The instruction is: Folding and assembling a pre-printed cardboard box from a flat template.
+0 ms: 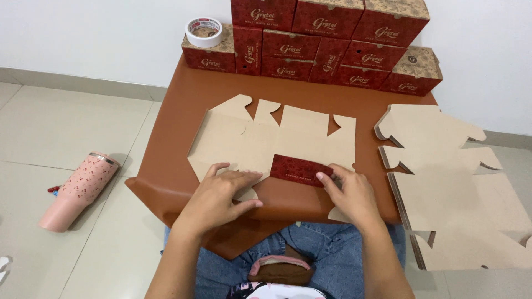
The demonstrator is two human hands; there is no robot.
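Note:
A flat, unfolded cardboard box blank lies brown side up on the brown tabletop. Its near flap is folded over and shows its dark red printed side. My left hand presses flat on the blank's near left part, fingers spread. My right hand pinches the right end of the red flap with thumb and fingers.
Folded red boxes are stacked along the table's far edge against the wall, with a roll of white tape on the leftmost one. A pile of flat blanks lies at the right. A pink tumbler lies on the tiled floor at left.

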